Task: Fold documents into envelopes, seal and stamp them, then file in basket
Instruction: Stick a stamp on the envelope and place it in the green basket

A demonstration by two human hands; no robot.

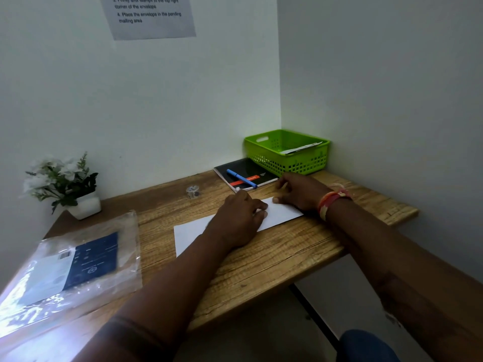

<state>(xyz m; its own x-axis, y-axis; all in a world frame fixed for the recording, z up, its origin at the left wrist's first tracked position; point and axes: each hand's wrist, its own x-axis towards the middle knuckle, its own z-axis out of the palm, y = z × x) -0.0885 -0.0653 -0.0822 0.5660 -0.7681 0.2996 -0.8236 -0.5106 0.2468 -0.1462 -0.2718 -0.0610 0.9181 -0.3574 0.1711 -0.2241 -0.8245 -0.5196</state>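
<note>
Wooden desk point(261, 270) set into a corner formed by two plain pale walls; grain runs along its length, and the right end narrows to a shelf-like strip against the side wall. A printed instruction sheet point(151, 17) is fixed to the back wall above, its lower numbered lines legible.

Centre: a white envelope point(193, 233) lies flat on the wood, long axis slanting from lower left to upper right. The left hand point(235, 218) rests palm-down on its middle, fingers curled and pressing the paper. The right hand point(300, 192) sits at the envelope's upper right end, fingers bent, fingertips touching the paper's edge; whether it pinches a flap cannot be told. A banded bracelet point(332, 202) circles the right wrist.

Rear right corner: a green perforated basket point(287, 163) stands against both walls, with white paper point(303, 148) lying inside. Just in front of it, a black notebook point(245, 173) carries a blue pen point(241, 178) laid diagonally across its cover.

Rear centre: a small clear round container point(193, 192) stands alone on the wood, contents unclear.

Left: a white pot of artificial flowers point(65, 184) stands by the back wall; nearer the viewer, a clear plastic packet point(78, 262) holding a dark blue printed insert lies flat.
</note>
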